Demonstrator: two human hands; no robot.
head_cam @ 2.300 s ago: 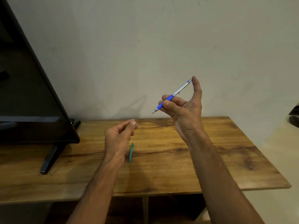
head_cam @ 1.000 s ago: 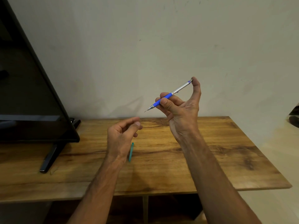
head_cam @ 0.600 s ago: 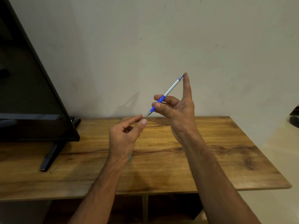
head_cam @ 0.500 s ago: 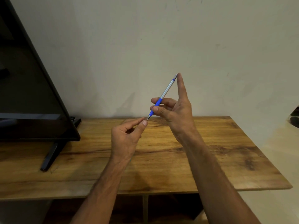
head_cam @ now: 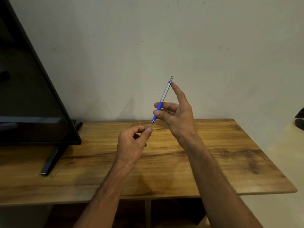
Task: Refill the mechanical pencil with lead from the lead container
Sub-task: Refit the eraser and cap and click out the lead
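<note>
Mechanical pencil (head_cam: 162,101) in right hand (head_cam: 177,119)

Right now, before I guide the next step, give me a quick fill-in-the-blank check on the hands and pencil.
The right hand holds the mechanical pencil by its ___ grip. The pencil's tip points ___ at the left hand. The screen stands at the ___ end of the table.
Missing: blue; down; left.

Head camera, down toward table (head_cam: 230,145)
</note>
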